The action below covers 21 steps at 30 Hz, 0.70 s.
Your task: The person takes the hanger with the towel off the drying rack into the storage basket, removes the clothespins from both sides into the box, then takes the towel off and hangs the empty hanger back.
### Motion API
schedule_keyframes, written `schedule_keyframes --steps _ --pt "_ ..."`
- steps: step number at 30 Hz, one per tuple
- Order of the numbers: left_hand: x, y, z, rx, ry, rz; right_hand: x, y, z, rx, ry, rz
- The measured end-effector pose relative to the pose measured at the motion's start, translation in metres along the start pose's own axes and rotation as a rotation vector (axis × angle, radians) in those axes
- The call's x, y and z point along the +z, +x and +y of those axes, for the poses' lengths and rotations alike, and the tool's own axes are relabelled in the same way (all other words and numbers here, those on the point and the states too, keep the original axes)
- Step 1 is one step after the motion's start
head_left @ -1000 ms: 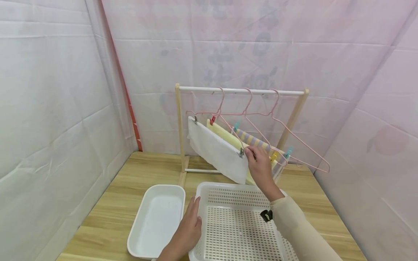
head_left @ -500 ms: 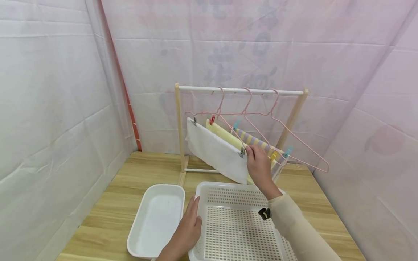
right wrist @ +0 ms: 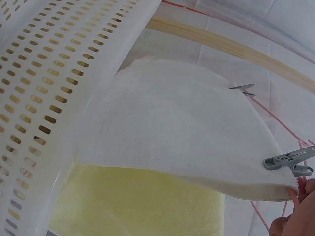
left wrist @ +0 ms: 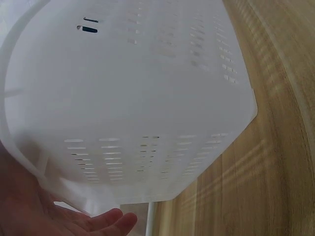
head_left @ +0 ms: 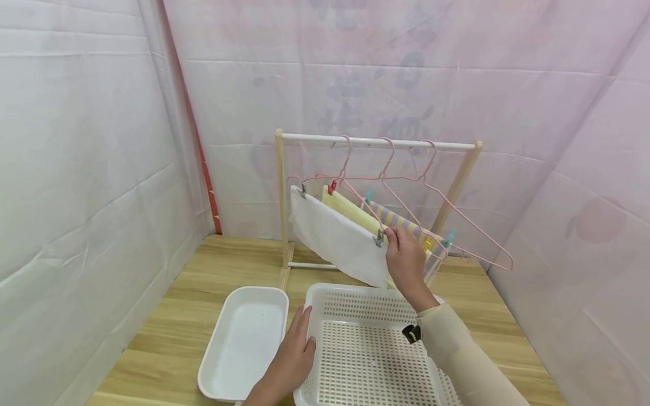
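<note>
In the head view my right hand (head_left: pixel 406 256) pinches the near lower corner of a pink hanger (head_left: pixel 367 204) on the rack. Two grey clothespins (head_left: pixel 378 239) fasten a white towel (head_left: pixel 337 239) to this hanger; its corner lies right at my fingertips. The right wrist view shows the towel (right wrist: pixel 172 123) large, with a grey clothespin (right wrist: pixel 288 160) close to the pinching fingers. My left hand (head_left: pixel 289 352) rests against the left side of a white perforated basket (head_left: pixel 317 366). In the left wrist view, its fingers (left wrist: pixel 106 223) extend along the basket wall (left wrist: pixel 123 93).
Behind hang a yellow towel (head_left: pixel 350 210) and a striped towel (head_left: pixel 393 219) on two more pink hangers. The drying rack (head_left: pixel 282 197) has wooden posts and a white bar. A shallow white tray (head_left: pixel 244 344) stands left of the basket on the wooden table (head_left: pixel 162 349).
Both hands keep their places. The white towel's clipped edge sits very slightly lower, and the view has shifted a little.
</note>
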State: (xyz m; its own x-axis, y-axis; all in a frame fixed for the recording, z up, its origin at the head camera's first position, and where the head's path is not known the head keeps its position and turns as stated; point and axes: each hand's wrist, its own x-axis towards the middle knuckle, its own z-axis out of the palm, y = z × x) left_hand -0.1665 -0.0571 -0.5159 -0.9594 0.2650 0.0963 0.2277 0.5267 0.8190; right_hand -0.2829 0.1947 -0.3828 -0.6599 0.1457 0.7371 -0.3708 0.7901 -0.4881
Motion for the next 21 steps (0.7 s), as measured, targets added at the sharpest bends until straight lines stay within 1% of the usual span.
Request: schedule_keyframes --steps 5,10,16,21 --pt "0.001 0.000 -0.001 0.011 0.001 0.011 0.000 0.000 0.000 -0.022 0.004 0.037" --pt "0.002 -0.003 0.000 0.022 -0.019 0.023 -0.004 0.000 -0.001 -0.042 0.015 0.063" --pt "0.003 -0.004 0.001 0.032 -0.012 0.037 -0.007 -0.001 0.000 -0.078 0.034 0.120" --pt "0.003 -0.004 0.001 0.038 -0.039 0.034 -0.011 0.000 0.000 -0.097 0.045 0.149"
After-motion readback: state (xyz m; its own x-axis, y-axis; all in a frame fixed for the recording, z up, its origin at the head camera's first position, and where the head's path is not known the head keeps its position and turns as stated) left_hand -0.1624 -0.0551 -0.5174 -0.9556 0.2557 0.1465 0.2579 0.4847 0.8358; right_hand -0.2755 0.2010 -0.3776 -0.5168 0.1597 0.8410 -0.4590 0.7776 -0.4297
